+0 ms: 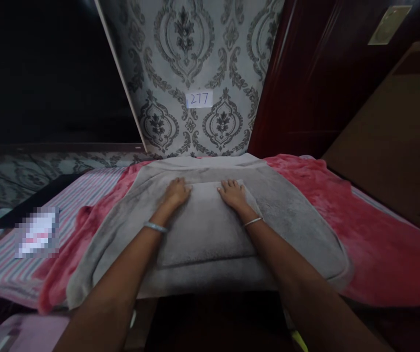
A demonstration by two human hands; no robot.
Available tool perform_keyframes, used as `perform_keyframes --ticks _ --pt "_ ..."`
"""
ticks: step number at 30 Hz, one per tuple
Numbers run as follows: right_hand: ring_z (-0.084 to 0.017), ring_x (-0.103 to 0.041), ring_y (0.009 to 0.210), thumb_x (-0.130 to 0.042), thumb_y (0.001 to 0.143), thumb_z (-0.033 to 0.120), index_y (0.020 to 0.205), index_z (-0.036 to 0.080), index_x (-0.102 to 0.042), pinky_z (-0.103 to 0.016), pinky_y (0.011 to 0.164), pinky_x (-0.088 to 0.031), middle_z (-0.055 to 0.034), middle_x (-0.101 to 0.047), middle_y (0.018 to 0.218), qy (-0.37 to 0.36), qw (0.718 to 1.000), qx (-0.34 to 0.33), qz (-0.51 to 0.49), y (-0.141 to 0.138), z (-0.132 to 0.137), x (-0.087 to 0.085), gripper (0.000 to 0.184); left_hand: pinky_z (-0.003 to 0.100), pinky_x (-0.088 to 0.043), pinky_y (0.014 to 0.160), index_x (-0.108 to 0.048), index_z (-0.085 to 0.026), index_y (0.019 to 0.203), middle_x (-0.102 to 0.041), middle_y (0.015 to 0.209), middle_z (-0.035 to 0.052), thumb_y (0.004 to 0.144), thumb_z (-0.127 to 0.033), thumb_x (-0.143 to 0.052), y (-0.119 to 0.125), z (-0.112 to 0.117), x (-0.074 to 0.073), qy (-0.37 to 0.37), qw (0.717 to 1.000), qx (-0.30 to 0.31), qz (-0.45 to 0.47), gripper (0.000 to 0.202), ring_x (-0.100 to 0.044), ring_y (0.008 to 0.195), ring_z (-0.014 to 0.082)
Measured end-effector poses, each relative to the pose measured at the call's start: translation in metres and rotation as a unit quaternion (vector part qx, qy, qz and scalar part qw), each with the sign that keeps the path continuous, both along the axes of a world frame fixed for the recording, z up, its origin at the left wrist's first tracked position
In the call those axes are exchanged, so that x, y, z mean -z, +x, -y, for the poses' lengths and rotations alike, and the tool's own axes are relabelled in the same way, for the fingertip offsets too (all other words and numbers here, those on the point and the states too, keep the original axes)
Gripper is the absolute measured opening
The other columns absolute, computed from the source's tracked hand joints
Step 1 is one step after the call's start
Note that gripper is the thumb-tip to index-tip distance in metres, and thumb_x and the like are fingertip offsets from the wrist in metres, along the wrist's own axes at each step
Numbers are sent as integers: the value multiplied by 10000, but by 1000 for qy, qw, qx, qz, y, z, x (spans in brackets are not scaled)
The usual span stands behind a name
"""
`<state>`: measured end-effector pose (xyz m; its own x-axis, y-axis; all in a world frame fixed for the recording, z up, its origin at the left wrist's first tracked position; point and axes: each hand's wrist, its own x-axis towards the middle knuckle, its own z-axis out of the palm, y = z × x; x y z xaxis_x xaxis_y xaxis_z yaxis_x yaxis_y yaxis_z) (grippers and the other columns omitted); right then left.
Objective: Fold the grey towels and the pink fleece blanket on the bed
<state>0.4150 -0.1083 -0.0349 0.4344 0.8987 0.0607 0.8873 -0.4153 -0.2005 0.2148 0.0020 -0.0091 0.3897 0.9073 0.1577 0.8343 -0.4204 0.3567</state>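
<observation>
Grey plush blanket (286,210) lies spread, though slightly creased; left hand (176,192) and right hand (233,192) rest flat, gripping nothing.

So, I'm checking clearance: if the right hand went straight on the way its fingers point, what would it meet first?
The right hand would likely cross more grey plush blanket first, then meet damask wallpaper; depth unclear.

Both arms (121,269) stretch way out front, left hand (177,193) and right hand (233,194) palm-down, pretty flat, gap between them.
</observation>
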Motion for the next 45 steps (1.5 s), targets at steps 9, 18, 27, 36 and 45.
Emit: perform_keyframes --ticks 9,18,27,36,45 --pt "-312 -219 1543 -332 1050 512 1575 268 -392 -571 1210 -168 -109 -321 1662 29 999 -39 18 -7 43 21 582 632 -132 1231 -455 -223 1531 -355 1638 151 989 -539 -398 -15 47 39 38 990 84 -103 630 -217 1543 380" --pt "-306 -200 1552 -382 1044 469 1563 289 -411 -556 1211 -200 -78 -296 1676 19 999 -47 4 2 45 17 550 506 -237 1247 -602 -165 1390 -494 1547 146 981 -312 -438 -29 34 33 27 995 90 -14 466 -378 1478 296" --pt "-291 -516 1360 -507 945 335 1508 85 -471 -409 1129 -396 -195 -559 1474 113 983 64 -132 56 104 44 617 382 -486 1079 -649 -149 1285 -701 1293 120 798 -259 -638 -100 39 51 -134 933 -42 332 499 -641 1208 266" --pt "-290 -653 1156 -605 856 399 1234 143 -703 -410 1019 -482 -128 -736 1202 171 906 106 -373 68 104 33 467 376 -587 854 -715 -130 1080 -769 1016 143 702 -412 -816 -99 47 42 -251 879 -72 400 483 -716 1022 304" --pt "-237 -708 817 -612 834 351 941 149 -725 -311 697 -557 -101 -775 913 146 865 96 -470 61 102 11 255 377 -585 902 -586 -145 1337 -723 1186 142 715 -281 -811 -79 48 36 -244 848 -105 458 675 -709 1040 262"
